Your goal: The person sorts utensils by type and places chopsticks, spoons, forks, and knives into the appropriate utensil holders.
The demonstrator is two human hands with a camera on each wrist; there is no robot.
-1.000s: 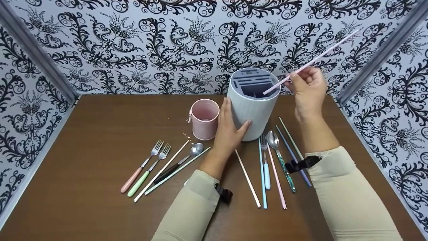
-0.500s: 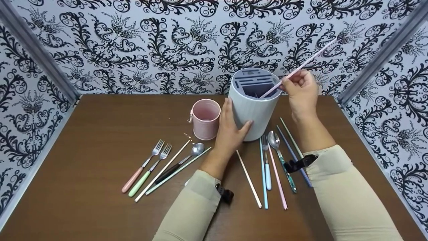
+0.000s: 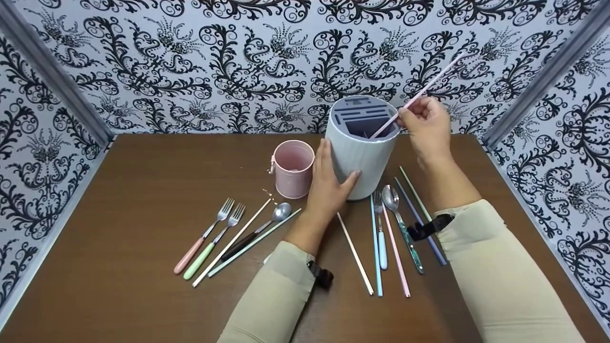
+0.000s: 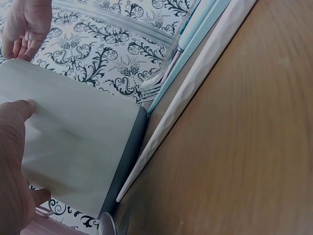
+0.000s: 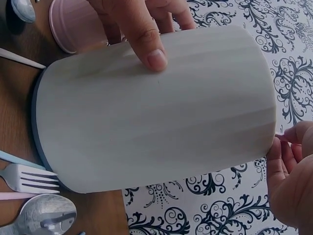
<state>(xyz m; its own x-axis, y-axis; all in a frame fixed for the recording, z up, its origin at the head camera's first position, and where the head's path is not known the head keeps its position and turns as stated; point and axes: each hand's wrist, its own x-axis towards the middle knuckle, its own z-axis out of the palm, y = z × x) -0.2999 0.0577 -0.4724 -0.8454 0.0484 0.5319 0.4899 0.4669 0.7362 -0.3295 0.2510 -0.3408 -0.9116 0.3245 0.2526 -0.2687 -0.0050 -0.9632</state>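
Note:
A tall white utensil holder (image 3: 367, 159) with a grey slotted top stands at the back of the table. My left hand (image 3: 328, 186) grips its left side, thumb across the front and fingers along the edge. Between thumb and fingertips, my right hand (image 3: 429, 126) pinches a pink chopstick (image 3: 439, 76). The chopstick slants, its lower end inside the large front compartment and its upper end pointing up to the right. In the right wrist view the holder's wall (image 5: 156, 117) hides most of the chopstick, and the right fingers are right at the rim.
A pink cup (image 3: 291, 181) stands left of the holder. At left lie a pink-handled fork (image 3: 202, 238), a green-handled fork (image 3: 214, 243), a black-handled spoon (image 3: 252, 236) and chopsticks. In front lie a blue-handled fork (image 3: 382, 245), a spoon (image 3: 402, 228) and several chopsticks. Patterned walls surround the table.
My right hand has moved left toward the holder, bringing the chopstick's lower end from over the rim into the front compartment. The left hand stays on the holder.

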